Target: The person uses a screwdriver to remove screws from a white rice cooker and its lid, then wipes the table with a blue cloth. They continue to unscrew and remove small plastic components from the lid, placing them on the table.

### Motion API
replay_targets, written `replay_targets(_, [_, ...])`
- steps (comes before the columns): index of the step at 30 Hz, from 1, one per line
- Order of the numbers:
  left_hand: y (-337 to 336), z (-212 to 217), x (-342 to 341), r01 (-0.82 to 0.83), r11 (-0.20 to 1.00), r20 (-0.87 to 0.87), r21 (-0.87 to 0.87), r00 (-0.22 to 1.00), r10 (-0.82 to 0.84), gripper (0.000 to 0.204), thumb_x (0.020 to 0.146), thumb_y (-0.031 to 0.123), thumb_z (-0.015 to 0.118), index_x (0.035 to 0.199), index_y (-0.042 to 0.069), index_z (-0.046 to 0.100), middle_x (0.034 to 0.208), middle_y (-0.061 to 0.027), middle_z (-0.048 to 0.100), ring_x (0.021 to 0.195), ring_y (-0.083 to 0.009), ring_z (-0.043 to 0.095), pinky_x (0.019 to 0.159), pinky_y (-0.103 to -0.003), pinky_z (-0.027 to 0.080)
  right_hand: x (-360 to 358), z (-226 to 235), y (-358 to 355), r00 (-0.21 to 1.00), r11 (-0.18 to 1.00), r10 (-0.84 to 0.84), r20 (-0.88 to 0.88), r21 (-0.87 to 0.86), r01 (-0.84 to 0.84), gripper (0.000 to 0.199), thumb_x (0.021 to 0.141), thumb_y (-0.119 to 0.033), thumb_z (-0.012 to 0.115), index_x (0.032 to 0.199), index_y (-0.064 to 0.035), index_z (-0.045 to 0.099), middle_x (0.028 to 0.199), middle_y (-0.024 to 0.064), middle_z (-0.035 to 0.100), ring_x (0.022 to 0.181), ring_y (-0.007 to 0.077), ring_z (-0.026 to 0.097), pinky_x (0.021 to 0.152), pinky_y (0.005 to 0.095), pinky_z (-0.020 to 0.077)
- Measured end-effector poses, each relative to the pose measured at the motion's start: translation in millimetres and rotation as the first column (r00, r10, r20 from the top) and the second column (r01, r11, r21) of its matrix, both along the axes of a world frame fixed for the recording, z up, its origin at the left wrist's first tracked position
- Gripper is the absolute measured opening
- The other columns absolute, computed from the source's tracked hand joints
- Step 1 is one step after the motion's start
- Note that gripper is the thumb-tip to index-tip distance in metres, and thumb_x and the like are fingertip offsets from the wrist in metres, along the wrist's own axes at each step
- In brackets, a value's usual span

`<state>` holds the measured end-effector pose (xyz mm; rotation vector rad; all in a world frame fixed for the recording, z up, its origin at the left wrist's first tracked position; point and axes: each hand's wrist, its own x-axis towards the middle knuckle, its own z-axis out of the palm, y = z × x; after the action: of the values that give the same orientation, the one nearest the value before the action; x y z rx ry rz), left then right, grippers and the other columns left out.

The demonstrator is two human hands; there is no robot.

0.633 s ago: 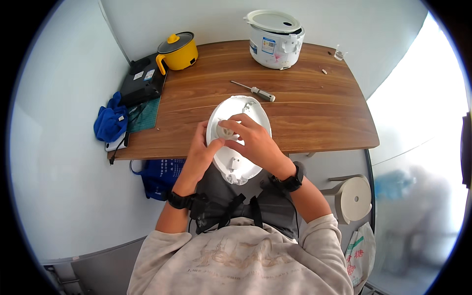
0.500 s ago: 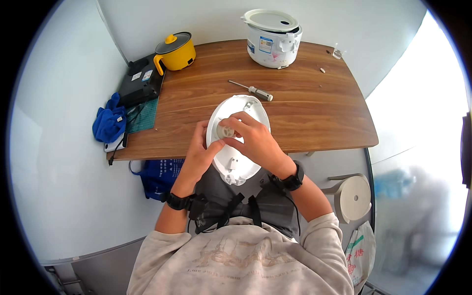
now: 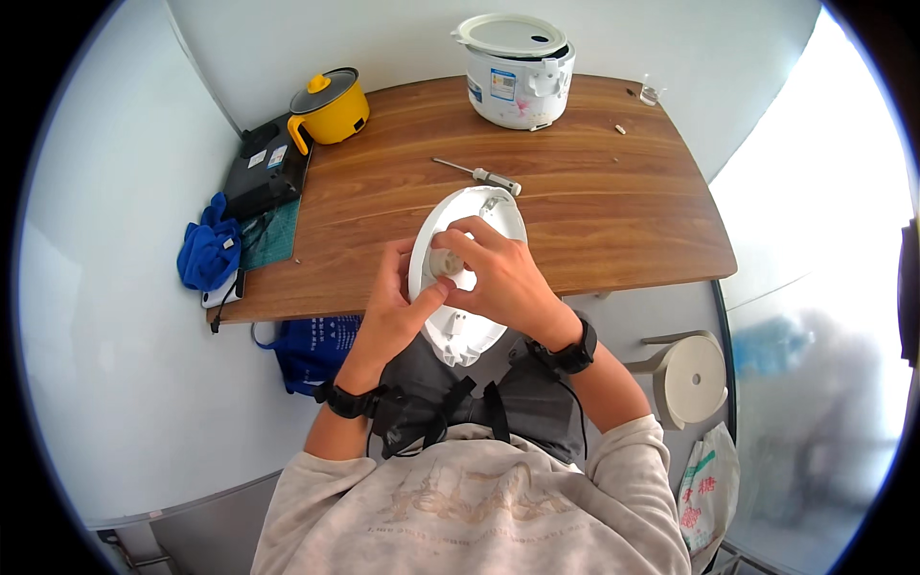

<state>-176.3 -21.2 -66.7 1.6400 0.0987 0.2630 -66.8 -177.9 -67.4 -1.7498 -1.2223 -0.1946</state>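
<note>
White oval cover [image 3: 479,331]: held tilted above the lap [image 3: 427,360], at the wooden table's [image 3: 623,211] near edge. At left, on the table, yellow pot [image 3: 337,117]. Gripped at the cover's left rim by the left hand [image 3: 395,299], fingers curled behind. Inside, round cream piece [image 3: 445,264], pinched by the right hand's [image 3: 504,274] thumb and forefinger. Farther right, beige stool [image 3: 692,372].

From where I stand I see a wood-grain surface [image 3: 594,211] with a rounded right front corner. A white rice cooker [image 3: 517,96] stands at the back, a yellow pot [image 3: 340,115] to its left. A screwdriver [image 3: 491,179] lies near the middle, its handle to the right. A black case [image 3: 257,184] and green mat [image 3: 276,232] fill the left end; at far right sit a pale scrap [image 3: 620,128] and what looks like a small clear cup [image 3: 651,95].
</note>
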Motion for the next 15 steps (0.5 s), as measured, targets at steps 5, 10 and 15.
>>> replay_targets(5, [-2.6, 2.7, 2.8, -0.013, 1.000, -0.002, 0.009, 1.000, 0.013, 0.052, 0.091, 0.010, 0.071, 0.132, 0.003, 0.041, 0.122, -0.0133, 0.058, 0.112, -0.0161, 0.058, 0.094, -0.031, 0.050, -1.5, 3.1, -0.5, 0.998, 1.000, 0.012, -0.061, 0.008, -0.012, 0.035, 0.074, -0.006, 0.080, 0.104, -0.0084, 0.063, 0.111, 0.0075, 0.066, 0.079, 0.0250, 0.068, 0.069, 0.0356, 0.0575])
replay_targets(10, [2.0, 6.9, 6.7, 0.007, 1.000, 0.012, -0.030, 1.000, -0.007, 0.061, 0.089, 0.021, 0.075, 0.135, 0.004, 0.038, 0.126, -0.0151, 0.056, 0.115, -0.0181, 0.058, 0.095, -0.032, 0.051, 0.2, -0.3, -0.5, 0.992, 0.994, 0.034, -0.126, 0.109, -0.020, 0.034, 0.077, -0.009, 0.079, 0.108, -0.0054, 0.064, 0.108, 0.0101, 0.067, 0.078, 0.0275, 0.069, 0.070, 0.0370, 0.0576])
replay_targets(15, [5.7, 6.1, 7.7, 0.035, 0.992, -0.063, -0.121, 0.997, -0.043, 0.069, 0.086, 0.033, 0.075, 0.138, 0.008, 0.037, 0.126, -0.0110, 0.056, 0.119, -0.0178, 0.055, 0.101, -0.032, 0.046, 1.7, 2.1, -1.6, 0.973, 0.996, 0.031, -0.230, 0.085, -0.011, 0.030, 0.080, -0.008, 0.079, 0.107, -0.0049, 0.066, 0.098, 0.0100, 0.067, 0.078, 0.0232, 0.070, 0.070, 0.0350, 0.0569])
